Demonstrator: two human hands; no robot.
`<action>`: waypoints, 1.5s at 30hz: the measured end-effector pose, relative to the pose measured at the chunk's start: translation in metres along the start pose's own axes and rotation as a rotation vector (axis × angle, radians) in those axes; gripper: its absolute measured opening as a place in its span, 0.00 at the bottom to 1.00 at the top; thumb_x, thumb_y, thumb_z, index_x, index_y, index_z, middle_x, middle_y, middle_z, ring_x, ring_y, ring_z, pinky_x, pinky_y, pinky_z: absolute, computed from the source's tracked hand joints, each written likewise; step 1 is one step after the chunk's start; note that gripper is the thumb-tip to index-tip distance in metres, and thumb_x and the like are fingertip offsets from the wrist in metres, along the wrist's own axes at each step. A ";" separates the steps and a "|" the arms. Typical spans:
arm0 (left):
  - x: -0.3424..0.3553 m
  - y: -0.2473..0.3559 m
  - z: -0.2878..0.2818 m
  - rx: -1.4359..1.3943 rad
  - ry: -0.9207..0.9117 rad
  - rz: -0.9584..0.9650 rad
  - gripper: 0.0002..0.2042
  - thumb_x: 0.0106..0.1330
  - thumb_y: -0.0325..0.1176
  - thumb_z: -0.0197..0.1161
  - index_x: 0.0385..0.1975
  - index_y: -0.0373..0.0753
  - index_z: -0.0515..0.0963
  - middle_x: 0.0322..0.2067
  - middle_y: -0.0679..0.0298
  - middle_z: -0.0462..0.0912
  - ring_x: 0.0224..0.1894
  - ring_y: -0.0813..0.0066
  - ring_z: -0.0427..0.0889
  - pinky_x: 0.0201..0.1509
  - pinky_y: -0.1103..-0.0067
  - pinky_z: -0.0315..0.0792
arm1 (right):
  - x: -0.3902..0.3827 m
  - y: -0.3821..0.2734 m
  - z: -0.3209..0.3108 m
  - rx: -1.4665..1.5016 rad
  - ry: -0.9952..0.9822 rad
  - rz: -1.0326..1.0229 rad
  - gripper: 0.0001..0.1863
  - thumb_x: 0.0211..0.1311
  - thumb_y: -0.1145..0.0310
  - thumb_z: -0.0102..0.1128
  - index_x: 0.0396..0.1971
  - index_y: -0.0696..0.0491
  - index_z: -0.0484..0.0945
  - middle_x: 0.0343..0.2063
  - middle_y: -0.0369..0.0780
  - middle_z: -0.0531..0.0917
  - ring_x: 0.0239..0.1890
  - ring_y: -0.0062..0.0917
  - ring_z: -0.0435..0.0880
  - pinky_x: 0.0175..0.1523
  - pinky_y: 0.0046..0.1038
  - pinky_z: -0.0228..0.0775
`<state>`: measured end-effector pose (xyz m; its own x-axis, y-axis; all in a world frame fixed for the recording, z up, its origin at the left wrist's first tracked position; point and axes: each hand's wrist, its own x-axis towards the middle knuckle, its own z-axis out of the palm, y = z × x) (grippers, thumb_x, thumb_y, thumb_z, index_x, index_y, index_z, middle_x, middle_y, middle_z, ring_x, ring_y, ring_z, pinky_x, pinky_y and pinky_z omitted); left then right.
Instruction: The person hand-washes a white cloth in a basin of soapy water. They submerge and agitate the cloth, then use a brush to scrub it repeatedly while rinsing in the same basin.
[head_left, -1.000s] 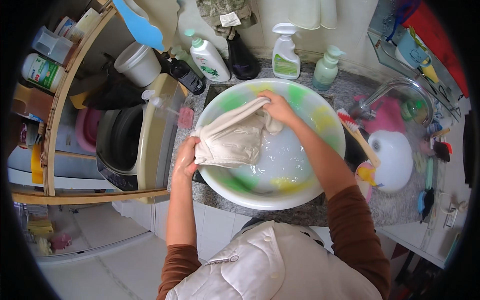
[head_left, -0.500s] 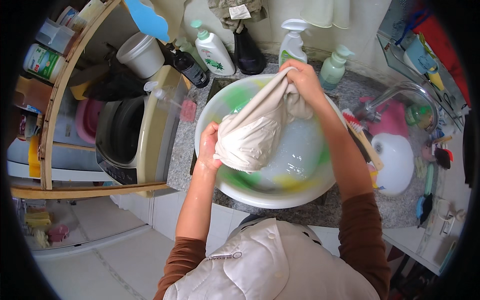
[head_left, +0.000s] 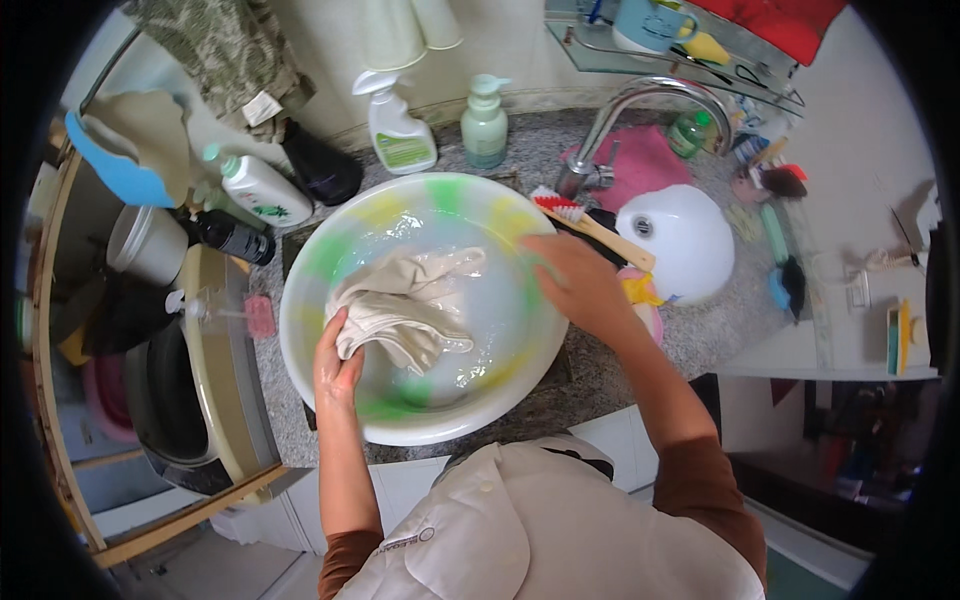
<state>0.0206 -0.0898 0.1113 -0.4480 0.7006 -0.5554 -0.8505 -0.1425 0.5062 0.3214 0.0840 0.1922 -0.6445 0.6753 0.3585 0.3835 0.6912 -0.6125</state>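
A wet cream garment (head_left: 405, 300) lies bunched in the water of a large round basin (head_left: 425, 432), which is white with green and yellow patches. My left hand (head_left: 338, 365) grips the garment's near left edge, thumb on top. Over the basin's right rim hovers my right hand (head_left: 578, 285), holding nothing; its fingers are apart and slightly blurred. Just beyond that hand is a scrubbing brush (head_left: 600, 235) with a wooden handle and red and white bristles. Part of the garment sits under the water.
A chrome faucet (head_left: 640, 95) arches behind a white bowl-shaped object (head_left: 690, 245) and a pink cloth (head_left: 640, 175). Along the wall stand a spray bottle (head_left: 400, 130), a green pump bottle (head_left: 485, 125) and a white bottle (head_left: 262, 190). A washing machine (head_left: 215, 360) is at left.
The garment has gone from being held up by both hands down into the basin. My right hand has let go and moved right, toward the brush. The view has shifted right.
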 end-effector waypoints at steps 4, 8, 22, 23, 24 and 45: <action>0.004 0.000 -0.005 0.046 -0.018 0.014 0.14 0.57 0.22 0.56 0.43 0.29 0.69 0.42 0.53 0.75 0.46 0.63 0.75 0.53 0.74 0.69 | -0.101 0.041 -0.029 -0.395 0.253 0.268 0.20 0.49 0.75 0.57 0.45 0.57 0.70 0.39 0.45 0.76 0.43 0.40 0.74 0.48 0.35 0.66; 0.011 0.006 -0.023 0.078 -0.036 -0.095 0.19 0.51 0.19 0.53 0.45 0.28 0.67 0.42 0.51 0.74 0.48 0.56 0.72 0.56 0.64 0.65 | -0.146 0.056 -0.013 -0.554 0.168 0.481 0.24 0.47 0.72 0.60 0.48 0.57 0.67 0.46 0.48 0.70 0.49 0.43 0.68 0.49 0.37 0.66; -0.007 0.006 -0.002 -0.088 -0.156 -0.065 0.23 0.44 0.17 0.47 0.47 0.26 0.65 0.48 0.48 0.69 0.53 0.51 0.67 0.60 0.58 0.58 | -0.143 0.082 -0.003 -0.832 -0.117 0.444 0.27 0.39 0.73 0.62 0.45 0.50 0.67 0.53 0.41 0.67 0.44 0.37 0.71 0.41 0.41 0.65; -0.009 0.006 0.000 -0.091 -0.173 -0.063 0.24 0.44 0.17 0.47 0.48 0.27 0.65 0.48 0.48 0.70 0.53 0.51 0.67 0.60 0.59 0.60 | -0.142 0.081 -0.003 -0.856 -0.133 0.457 0.27 0.40 0.73 0.62 0.45 0.50 0.67 0.53 0.41 0.67 0.45 0.36 0.71 0.41 0.42 0.64; -0.012 0.007 0.004 -0.095 -0.189 -0.061 0.25 0.44 0.17 0.47 0.48 0.28 0.64 0.48 0.48 0.70 0.52 0.51 0.68 0.59 0.59 0.61 | -0.141 0.081 -0.003 -0.880 -0.148 0.471 0.26 0.40 0.73 0.61 0.45 0.50 0.67 0.54 0.40 0.66 0.45 0.36 0.71 0.42 0.42 0.63; -0.001 0.001 -0.005 0.009 0.026 -0.010 0.17 0.51 0.20 0.50 0.43 0.25 0.66 0.44 0.49 0.72 0.48 0.57 0.72 0.56 0.69 0.67 | -0.119 0.057 -0.011 -0.532 0.322 0.431 0.29 0.35 0.76 0.64 0.45 0.54 0.69 0.45 0.44 0.70 0.43 0.40 0.69 0.46 0.36 0.62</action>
<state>0.0190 -0.0940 0.1093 -0.4463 0.6837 -0.5773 -0.8528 -0.1294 0.5060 0.4275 0.0459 0.1221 -0.1718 0.8993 0.4022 0.8781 0.3249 -0.3513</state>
